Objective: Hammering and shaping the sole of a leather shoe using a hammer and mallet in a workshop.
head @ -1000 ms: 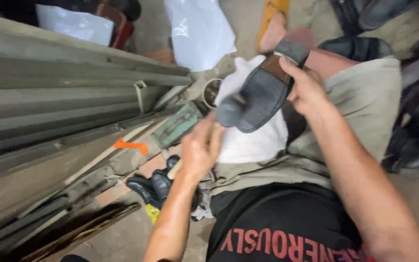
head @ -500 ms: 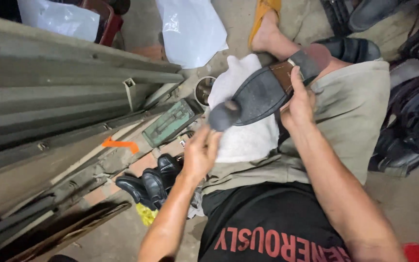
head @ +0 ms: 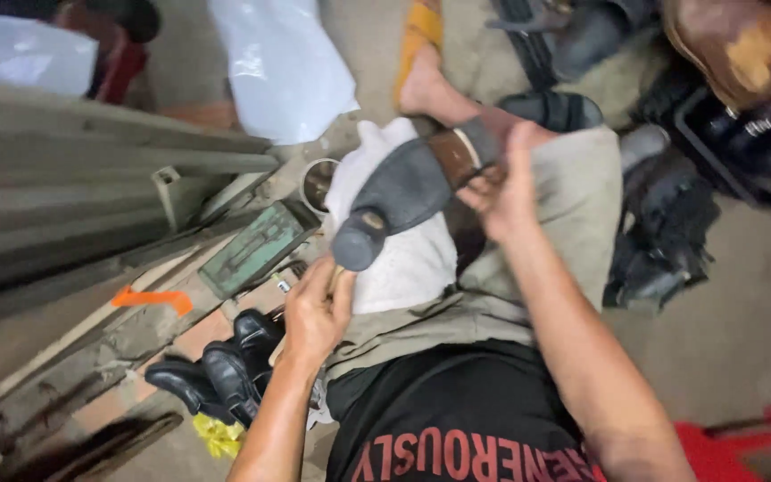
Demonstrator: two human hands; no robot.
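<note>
A white plastic bag sits crumpled on the floor at top centre, another pale plastic bag is at far top left. A round tin lies open below.

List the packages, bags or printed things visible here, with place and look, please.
White plastic bag: top centre on the floor, crumpled, glossy.
Pale plastic bag: top left corner, whitish, blurred.
Green flat box: left of the white cloth, rectangular, worn.
Black shirt: bottom centre, red print.
</note>
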